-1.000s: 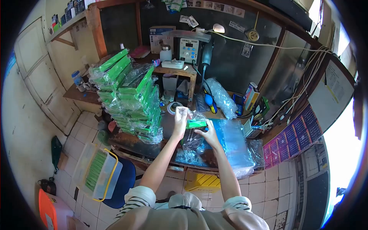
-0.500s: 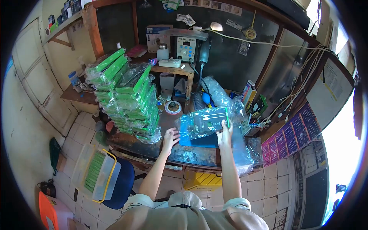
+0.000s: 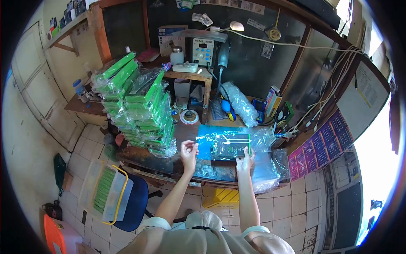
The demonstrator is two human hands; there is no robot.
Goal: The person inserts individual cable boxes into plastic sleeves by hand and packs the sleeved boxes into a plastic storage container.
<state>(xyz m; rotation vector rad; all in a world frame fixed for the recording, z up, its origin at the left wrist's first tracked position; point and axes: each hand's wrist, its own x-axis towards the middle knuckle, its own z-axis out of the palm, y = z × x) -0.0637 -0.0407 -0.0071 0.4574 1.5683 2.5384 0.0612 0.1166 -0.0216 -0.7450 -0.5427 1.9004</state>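
A dark, flat board with a green edge [image 3: 231,146] lies inside a clear plastic bag [image 3: 205,141], level above a blue mat [image 3: 204,153] on the workbench. My right hand [image 3: 245,161] grips its lower right corner, thumb on top and fingers underneath. At the bag's left end is my left hand [image 3: 189,155], its fingers curled and pinched together at the plastic edge. To the left rises a tall stack of green-edged, plastic-wrapped packages [image 3: 146,106].
Clear plastic sheets [image 3: 264,163] lie at the bench's right side. Behind are a bubble-wrapped roll [image 3: 239,103], a solder spool [image 3: 189,117] and a hot-air station [image 3: 203,53]. A clear bin with green items [image 3: 103,190] stands on a blue chair [image 3: 137,201] at lower left.
The bagged board has come down and turned level over the mat, and its bag lies flatter. My left hand has closed from spread fingers to a pinch at the bag's left end.
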